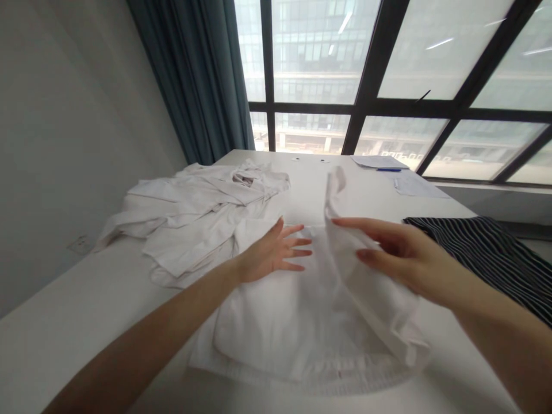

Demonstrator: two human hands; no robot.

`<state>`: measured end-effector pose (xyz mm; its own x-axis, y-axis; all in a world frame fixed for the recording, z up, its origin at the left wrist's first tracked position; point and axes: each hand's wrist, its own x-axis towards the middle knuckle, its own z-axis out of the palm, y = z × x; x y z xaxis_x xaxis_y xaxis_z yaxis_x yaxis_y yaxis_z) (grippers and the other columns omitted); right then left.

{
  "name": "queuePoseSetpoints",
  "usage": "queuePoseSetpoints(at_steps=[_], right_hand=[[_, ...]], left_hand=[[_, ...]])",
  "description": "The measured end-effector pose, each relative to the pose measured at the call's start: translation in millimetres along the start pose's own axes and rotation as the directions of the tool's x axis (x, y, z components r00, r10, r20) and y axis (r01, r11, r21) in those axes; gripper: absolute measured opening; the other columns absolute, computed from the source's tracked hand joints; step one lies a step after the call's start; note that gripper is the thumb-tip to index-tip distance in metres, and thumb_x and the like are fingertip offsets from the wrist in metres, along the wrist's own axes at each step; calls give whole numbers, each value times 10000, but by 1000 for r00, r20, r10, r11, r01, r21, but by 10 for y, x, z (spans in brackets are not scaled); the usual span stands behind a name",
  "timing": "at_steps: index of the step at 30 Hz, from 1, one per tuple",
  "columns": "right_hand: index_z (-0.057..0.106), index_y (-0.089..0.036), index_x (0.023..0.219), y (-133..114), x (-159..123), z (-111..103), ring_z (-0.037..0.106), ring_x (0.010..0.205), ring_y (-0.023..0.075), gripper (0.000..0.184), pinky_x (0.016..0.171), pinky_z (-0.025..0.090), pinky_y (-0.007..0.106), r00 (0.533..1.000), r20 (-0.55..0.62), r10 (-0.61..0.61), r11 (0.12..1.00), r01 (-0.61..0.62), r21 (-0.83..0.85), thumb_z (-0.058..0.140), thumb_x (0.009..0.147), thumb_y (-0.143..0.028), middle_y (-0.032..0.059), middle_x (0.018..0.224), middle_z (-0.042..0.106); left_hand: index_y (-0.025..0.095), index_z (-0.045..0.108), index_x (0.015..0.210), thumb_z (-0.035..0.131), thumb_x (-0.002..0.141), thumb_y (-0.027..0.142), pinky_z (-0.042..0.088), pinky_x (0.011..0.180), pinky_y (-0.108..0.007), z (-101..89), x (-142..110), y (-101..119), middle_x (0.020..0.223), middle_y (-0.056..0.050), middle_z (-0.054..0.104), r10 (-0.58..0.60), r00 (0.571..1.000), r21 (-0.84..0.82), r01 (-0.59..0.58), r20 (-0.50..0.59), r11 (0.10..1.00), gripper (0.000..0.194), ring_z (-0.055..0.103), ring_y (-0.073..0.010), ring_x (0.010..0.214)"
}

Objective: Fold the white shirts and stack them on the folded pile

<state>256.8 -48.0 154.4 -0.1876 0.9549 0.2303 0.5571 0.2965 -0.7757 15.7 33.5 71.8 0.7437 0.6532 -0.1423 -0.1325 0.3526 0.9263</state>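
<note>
A white garment (267,328) lies spread on the table in front of me, its gathered-looking hem towards me. My left hand (276,253) is open on or just above its far part, with the fingers spread and pointing right. On the other side, my right hand (388,253) pinches a raised flap of the same garment between thumb and fingers. The lifted cloth stands up in a fold and is slightly blurred. Left of the garment, a crumpled heap of white clothes (185,201) lies close by, touching or nearly touching its edge.
A black striped cloth (487,247) lies at the table's right edge. Papers (379,163) and a blue pen (388,169) rest at the far right of the white table (64,322). Behind are a dark blue curtain (202,75) and framed windows (314,57).
</note>
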Motion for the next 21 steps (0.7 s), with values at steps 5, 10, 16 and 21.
queuePoseSetpoints(at_steps=[5, 10, 16, 21], right_hand=[[598, -244, 1308, -189, 135, 736, 423, 465, 84, 521, 470, 360, 223, 952, 289, -100, 992, 71, 108, 521, 806, -129, -44, 643, 609], [603, -232, 1276, -204, 144, 1060, 467, 510, 83, 467, 580, 441, 242, 920, 360, -153, 974, 79, 211, 544, 824, -133, -56, 655, 591], [553, -210, 1259, -54, 92, 859, 670, 928, 160, 349, 856, 526, 343, 918, 331, -219, 892, 51, 450, 509, 913, -196, 69, 1166, 653], [610, -220, 1140, 157, -110, 690, 614, 1045, 192, 227, 924, 493, 366, 933, 287, -218, 966, 163, 202, 517, 937, -264, 77, 1140, 653]], left_hand=[[149, 535, 1273, 462, 829, 736, 533, 828, -385, -107, -59, 232, 1190, -150, 658, 134, 981, -56, -143, -140, 988, 739, 629, -303, 1085], [106, 625, 1087, 771, 714, 285, 545, 735, -292, -270, -84, 255, 973, -104, 724, 206, 911, 110, -178, -358, 978, 439, 690, -246, 896], [93, 637, 1052, 744, 623, 90, 580, 628, -312, -417, -195, 459, 892, -108, 738, 119, 868, 187, -31, -482, 982, 442, 709, -248, 740], [126, 625, 1061, 766, 569, 66, 612, 672, -352, -761, -345, 534, 965, -126, 733, 13, 849, 150, 78, -528, 986, 515, 718, -256, 755]])
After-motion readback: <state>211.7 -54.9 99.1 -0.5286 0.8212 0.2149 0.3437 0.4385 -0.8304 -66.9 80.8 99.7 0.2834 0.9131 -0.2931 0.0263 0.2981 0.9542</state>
